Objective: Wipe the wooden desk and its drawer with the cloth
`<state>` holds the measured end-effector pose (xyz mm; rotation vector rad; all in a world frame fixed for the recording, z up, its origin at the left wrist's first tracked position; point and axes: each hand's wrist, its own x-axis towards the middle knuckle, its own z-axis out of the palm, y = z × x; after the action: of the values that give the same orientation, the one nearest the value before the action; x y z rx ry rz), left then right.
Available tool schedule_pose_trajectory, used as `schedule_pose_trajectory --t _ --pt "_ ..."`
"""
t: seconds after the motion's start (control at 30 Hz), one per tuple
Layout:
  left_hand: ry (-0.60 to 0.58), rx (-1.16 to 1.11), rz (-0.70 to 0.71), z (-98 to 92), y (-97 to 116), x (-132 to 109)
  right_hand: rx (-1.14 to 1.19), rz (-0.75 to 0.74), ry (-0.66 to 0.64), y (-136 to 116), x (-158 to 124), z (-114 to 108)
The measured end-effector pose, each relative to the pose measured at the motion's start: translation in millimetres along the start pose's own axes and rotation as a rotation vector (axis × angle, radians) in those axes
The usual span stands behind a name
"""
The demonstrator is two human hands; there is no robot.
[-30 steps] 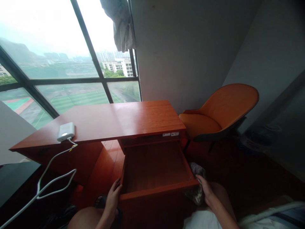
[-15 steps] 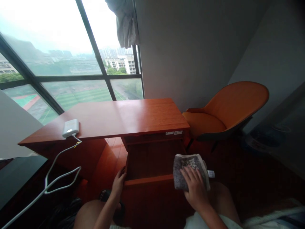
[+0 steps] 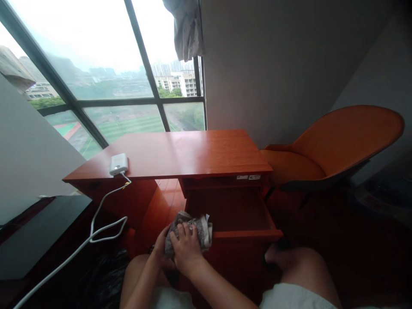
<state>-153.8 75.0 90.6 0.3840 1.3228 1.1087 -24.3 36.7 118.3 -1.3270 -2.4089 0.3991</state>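
A folded grey patterned cloth (image 3: 206,234) with a pale edge and a small white tag is bunched at the front left corner of an open drawer (image 3: 247,234). My right hand (image 3: 187,246) lies over the cloth, its fingers curved onto the top. My left hand (image 3: 162,243) holds the cloth from the left side, its fingertips partly hidden behind it. The drawer is pulled out of a reddish-brown wooden desk (image 3: 193,154), and its front left corner is covered by the cloth and hands.
On the desktop's left end sits a white power bank (image 3: 119,164) with a white cable (image 3: 96,219) trailing down to the lower left. An orange chair (image 3: 350,141) stands right of the desk. A dark surface (image 3: 38,240) is at left, with a black plastic bag (image 3: 106,270) below it.
My right hand has carried the cloth leftward from the drawer's right front to its left corner. My left hand has left the drawer's side and now holds the cloth. The view has shifted left.
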Motion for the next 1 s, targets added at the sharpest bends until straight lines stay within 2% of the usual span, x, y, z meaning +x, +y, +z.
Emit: schedule_pose_trajectory --t 0.13,0.23,0.33,0.43,0.57,0.7,0.77,0.83,0.9,1.0 --pt "-0.148 -0.022 -0.043 7.6 -3 -3 -0.129 -0.039 0.178 35 -12 12" --pt "-0.241 0.011 0.061 12.5 -7 -6 -0.25 -0.077 0.34 75 -43 8" --pt "-0.233 0.123 0.161 11.3 -9 -7 -0.359 -0.065 0.411 116 -82 -8" --pt "-0.22 0.186 0.188 8.0 -11 -4 -0.416 0.051 0.408 154 -121 -26" --pt "-0.227 0.204 0.191 7.4 -14 2 -0.409 0.289 0.543 190 -159 -34" --pt "-0.221 0.193 0.234 11.3 -16 5 -0.316 0.585 0.817 197 -162 -26" --pt "-0.208 0.181 0.267 13.4 -17 7 -0.255 0.734 0.992 191 -151 -20" --pt "-0.201 0.165 0.299 15.1 -18 9 -0.179 0.849 1.106 183 -135 -17" --pt "-0.205 0.157 0.327 16.7 -20 13 -0.098 0.919 1.124 174 -120 -17" --pt "-0.174 0.173 0.377 20.9 -24 20 -0.013 0.975 1.083 164 -100 -19"
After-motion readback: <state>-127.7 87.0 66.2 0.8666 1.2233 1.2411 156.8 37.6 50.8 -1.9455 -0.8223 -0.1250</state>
